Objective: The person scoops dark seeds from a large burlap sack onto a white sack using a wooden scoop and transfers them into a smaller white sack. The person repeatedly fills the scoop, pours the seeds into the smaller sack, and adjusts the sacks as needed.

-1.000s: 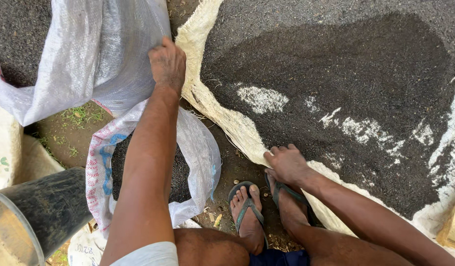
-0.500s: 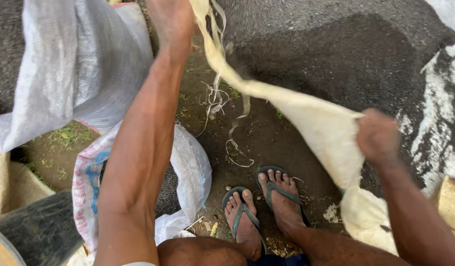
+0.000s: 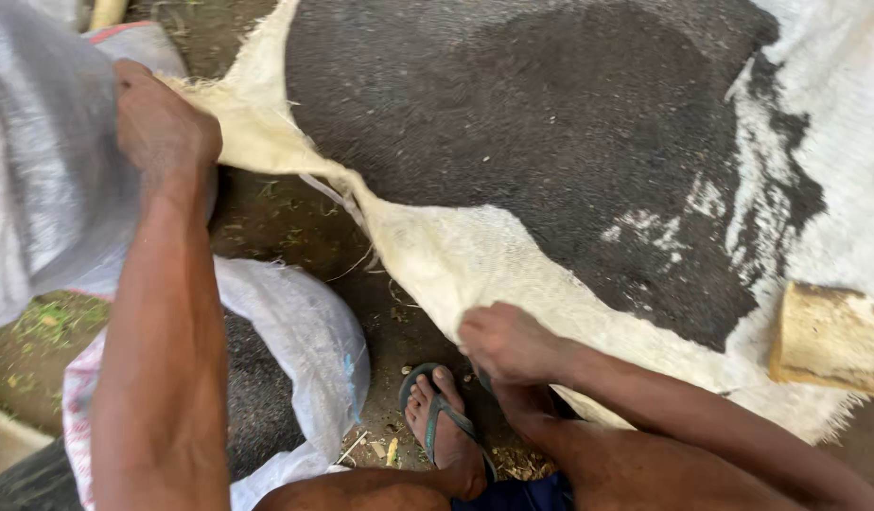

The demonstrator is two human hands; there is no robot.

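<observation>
Both hands grip the near edge of a cream woven sheet [image 3: 475, 255] spread on the ground: the left hand [image 3: 163, 128] is closed on its far corner, lifted against a white sack [image 3: 49, 189]; the right hand [image 3: 508, 341] is closed on the edge just above the sandalled feet [image 3: 446, 416]. The sheet bears a wide heap of dark grain [image 3: 550, 132]. The step appears to be gathering the edge; the next move calls for an even lift, so the grain slides without spilling. Fingertips are folded under cloth. A second open sack [image 3: 305, 350] below holds dark grain, half hidden by the forearm. A pale block [image 3: 825, 336] weights the sheet's right side.
</observation>
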